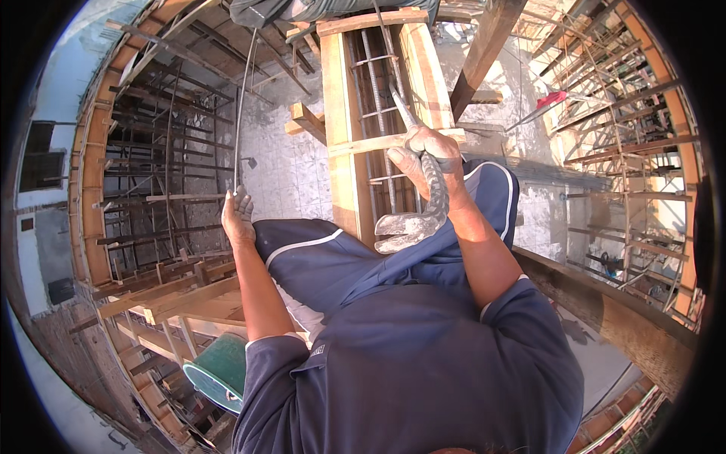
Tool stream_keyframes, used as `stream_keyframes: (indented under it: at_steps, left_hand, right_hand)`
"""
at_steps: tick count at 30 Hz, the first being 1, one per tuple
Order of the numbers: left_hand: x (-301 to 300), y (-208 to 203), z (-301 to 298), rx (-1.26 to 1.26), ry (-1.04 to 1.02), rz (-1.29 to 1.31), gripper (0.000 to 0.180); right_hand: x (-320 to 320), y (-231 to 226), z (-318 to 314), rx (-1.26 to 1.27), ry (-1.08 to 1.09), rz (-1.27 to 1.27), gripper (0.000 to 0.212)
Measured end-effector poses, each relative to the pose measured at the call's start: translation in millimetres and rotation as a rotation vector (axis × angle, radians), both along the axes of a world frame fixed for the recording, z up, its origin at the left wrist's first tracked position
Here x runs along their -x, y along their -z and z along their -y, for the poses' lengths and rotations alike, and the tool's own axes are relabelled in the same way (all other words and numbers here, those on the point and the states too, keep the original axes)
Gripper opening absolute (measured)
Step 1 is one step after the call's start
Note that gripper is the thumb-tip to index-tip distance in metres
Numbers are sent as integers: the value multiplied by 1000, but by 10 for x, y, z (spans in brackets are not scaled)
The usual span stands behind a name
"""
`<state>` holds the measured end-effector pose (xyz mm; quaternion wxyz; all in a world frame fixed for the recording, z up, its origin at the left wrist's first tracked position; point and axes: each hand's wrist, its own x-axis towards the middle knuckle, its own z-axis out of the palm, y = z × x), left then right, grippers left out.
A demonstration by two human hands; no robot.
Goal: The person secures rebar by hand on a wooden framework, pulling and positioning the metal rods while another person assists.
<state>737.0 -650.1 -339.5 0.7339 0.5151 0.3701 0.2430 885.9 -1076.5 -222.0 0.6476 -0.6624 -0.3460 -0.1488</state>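
My right hand (439, 155) grips a crowbar (437, 189), grey and mottled. Its curved, split end hangs toward my lap, and its thin shaft points away over a wooden formwork trough (338, 91). Inside the trough run long ribbed steel bars (372, 72) with crosswise stirrups. That hand is beside a wooden crosspiece (369, 144) laid across the trough. On the left, my left hand (239, 218) is raised, its fingers partly curled at the lower end of a long thin rod (245, 98) that slants up and away. My legs straddle the trough.
Grey clothing of another person (291, 9) shows at the far end. Below lies a pale floor (283, 163). Wooden props and scaffolding (170, 144) stand on both sides. A green bucket (219, 372) is near my left elbow, and a thick timber (612, 314) runs at right.
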Motion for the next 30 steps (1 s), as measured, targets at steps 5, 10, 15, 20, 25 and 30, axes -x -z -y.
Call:
stream_keyframes:
  at_steps: [5,10,15,20,25,30]
  left_hand:
    - [20,-24,20,-14,-12,17,59]
    - [39,-26,6,-13,-14,16,60]
    - [19,1,-15,-26,7,22,59]
    - [26,19,-49,-2,7,26,57]
    - [29,24,-43,-2,4,46,57]
    - [30,7,-47,6,1,31,57]
  right_hand:
    - [-27,78,28,37,-23,-36,27]
    - [30,16,-1,18,-21,-107,25]
    - [26,51,0,20,-25,-90,24]
    - [-38,131,-66,-97,-6,-40,30]
    - [0,22,-59,-65,6,-63,32]
    - [8,-1,-41,-46,18,-57,32]
